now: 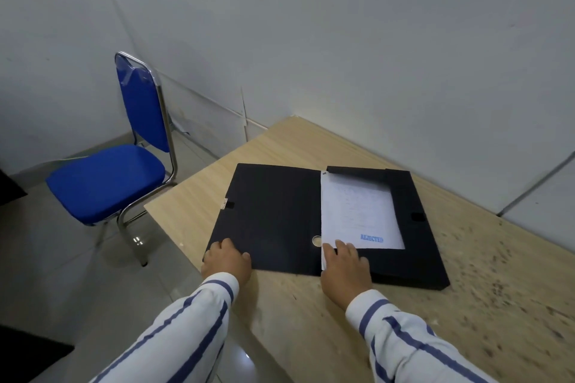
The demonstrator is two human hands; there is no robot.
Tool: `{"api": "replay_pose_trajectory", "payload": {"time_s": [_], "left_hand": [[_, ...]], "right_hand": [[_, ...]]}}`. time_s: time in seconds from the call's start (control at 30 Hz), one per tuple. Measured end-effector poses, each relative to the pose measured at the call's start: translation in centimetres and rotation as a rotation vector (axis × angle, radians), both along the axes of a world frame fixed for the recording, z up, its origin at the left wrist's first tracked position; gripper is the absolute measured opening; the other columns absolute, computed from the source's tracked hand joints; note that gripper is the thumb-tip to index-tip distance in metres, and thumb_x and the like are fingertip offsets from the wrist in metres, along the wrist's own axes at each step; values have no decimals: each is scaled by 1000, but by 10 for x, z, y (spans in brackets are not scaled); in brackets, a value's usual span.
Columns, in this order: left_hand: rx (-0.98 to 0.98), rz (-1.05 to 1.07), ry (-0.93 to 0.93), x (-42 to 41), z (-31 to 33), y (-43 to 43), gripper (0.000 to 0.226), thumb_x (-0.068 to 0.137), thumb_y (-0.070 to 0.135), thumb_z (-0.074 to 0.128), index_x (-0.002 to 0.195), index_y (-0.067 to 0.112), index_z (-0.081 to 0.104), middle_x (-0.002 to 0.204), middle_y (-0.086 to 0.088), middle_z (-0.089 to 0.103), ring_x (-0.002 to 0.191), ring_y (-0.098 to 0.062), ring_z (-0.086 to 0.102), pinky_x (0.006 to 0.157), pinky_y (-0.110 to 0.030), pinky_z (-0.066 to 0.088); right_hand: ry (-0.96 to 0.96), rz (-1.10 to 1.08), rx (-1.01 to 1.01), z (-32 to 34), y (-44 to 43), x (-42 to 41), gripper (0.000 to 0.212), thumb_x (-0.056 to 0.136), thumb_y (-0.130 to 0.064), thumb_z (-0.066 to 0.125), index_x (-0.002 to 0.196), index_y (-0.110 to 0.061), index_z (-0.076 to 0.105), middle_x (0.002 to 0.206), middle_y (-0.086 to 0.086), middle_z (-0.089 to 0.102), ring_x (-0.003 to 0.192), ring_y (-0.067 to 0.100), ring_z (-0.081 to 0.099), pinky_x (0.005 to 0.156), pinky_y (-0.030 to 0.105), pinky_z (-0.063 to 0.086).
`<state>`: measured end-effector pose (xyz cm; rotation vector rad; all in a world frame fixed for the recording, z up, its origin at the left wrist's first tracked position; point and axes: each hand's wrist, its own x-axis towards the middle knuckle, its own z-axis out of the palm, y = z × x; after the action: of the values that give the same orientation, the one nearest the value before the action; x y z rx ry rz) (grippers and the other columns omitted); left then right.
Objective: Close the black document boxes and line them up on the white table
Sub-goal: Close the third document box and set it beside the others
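One black document box (417,261) lies open on a light wooden table (311,320). Its lid (273,214) is folded flat to the left. White papers (357,211) with a blue stamp lie in the tray on the right. My left hand (225,263) grips the lid's near left corner at the table's edge. My right hand (345,267) rests flat on the tray's near edge, fingertips touching the papers. A round finger hole (316,240) shows in the spine between my hands.
A blue padded chair (124,171) with a chrome frame stands on the tiled floor left of the table. A grey wall runs along the table's far side. The table's right part is speckled with dark marks (497,305).
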<state>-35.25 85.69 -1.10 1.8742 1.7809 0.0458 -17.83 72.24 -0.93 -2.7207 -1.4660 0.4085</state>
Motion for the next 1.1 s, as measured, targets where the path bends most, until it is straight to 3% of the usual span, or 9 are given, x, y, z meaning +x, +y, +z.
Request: {"api": "replay_pose_trajectory", "payload": {"time_s": [0.37, 0.57, 0.73, 0.93, 1.1], "left_hand": [[-112, 146, 68, -6, -6, 58, 42, 87, 35, 51, 121, 10, 50, 120, -15, 51, 105, -34, 52, 87, -41, 46], [-161, 242, -98, -13, -9, 70, 39, 89, 30, 53, 114, 0, 55, 113, -22, 58, 98, -39, 56, 83, -41, 46], [-112, 144, -226, -18, 8, 79, 33, 90, 28, 44, 94, 1, 61, 87, -18, 62, 78, -36, 57, 72, -35, 43], [39, -33, -351, -1, 70, 80, 22, 90, 31, 52, 76, 15, 59, 76, -11, 61, 69, -27, 58, 59, -29, 45], [-81, -138, -580, 44, 123, 42, 25, 88, 46, 51, 75, 24, 54, 87, -5, 62, 84, -29, 61, 81, -43, 52]], "right_hand": [[7, -96, -41, -5, 18, -1, 35, 89, -14, 53, 122, -22, 50, 125, 1, 56, 117, 22, 49, 96, 37, 36], [11, -105, -19, -7, 20, 1, 42, 89, -8, 52, 127, -24, 49, 126, 0, 57, 118, 22, 49, 94, 37, 35], [5, -99, 6, -7, 18, 0, 41, 89, -11, 54, 128, -23, 49, 126, 1, 57, 117, 22, 50, 93, 36, 36], [32, -109, 59, -6, 15, 0, 41, 90, -21, 56, 130, -25, 48, 131, -1, 55, 121, 21, 48, 100, 38, 35], [156, -149, 182, 6, 4, 10, 43, 93, -33, 52, 134, -23, 45, 136, 0, 51, 125, 21, 46, 105, 38, 34]]}}
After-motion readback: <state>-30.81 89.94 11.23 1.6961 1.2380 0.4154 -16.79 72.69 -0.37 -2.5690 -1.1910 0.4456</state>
